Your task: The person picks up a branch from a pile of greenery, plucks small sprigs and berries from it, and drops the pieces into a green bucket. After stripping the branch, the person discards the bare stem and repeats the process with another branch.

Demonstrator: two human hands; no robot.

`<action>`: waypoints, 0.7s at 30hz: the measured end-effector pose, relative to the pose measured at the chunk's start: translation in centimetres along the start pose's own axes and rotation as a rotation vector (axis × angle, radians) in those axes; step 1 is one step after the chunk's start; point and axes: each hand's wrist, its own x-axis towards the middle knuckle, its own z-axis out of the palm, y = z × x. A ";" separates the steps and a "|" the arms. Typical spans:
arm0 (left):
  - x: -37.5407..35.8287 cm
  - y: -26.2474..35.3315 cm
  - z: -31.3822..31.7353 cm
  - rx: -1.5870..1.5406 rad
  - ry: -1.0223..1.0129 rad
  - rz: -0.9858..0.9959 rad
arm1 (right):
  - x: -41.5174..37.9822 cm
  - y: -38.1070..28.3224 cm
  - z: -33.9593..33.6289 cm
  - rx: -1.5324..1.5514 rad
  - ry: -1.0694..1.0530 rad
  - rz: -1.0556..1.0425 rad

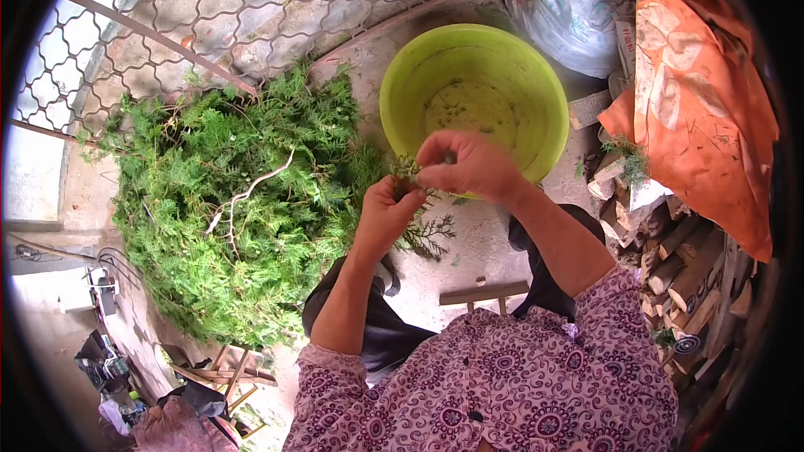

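Observation:
My left hand (389, 211) is closed around an evergreen sprig (431, 236), whose leafy end hangs out below the fingers. Just to the right, my right hand (473, 169) is curled in a pinch at the upper end of the sprig, slightly blurred. Something small and grey-green shows among its fingers, too small to name. Both hands are at the near rim of a yellow-green plastic tub (540, 88). Small dark bits are scattered on the tub's floor. Left of my hands lies a large heap of cut evergreen branches (226, 209), with a bare pale twig (251, 192) on top.
A wire mesh fence (251, 0) runs behind the heap. A white woven sack (565, 12) stands behind the tub. Stacked firewood (691, 268) and an orange sheet (699, 117) line the right side. A wooden stool edge (484, 293) shows between my knees.

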 end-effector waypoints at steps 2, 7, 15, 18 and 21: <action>0.1 -0.1 0.4 -0.004 -0.016 0.030 | 0.2 1.0 0.3 -0.232 0.052 -0.052; 0.1 0.2 0.6 0.019 -0.069 0.080 | 0.5 2.0 0.0 -0.447 0.099 -0.138; -0.2 0.4 -0.5 0.055 -0.226 -0.006 | 0.0 1.2 0.0 -0.226 0.017 0.026; -0.3 0.5 -0.5 -0.046 -0.215 -0.029 | 0.2 1.6 -0.3 -0.132 -0.021 -0.007; -0.1 1.1 -0.4 -0.064 -0.097 0.029 | 0.1 1.5 -0.1 -0.198 0.032 -0.018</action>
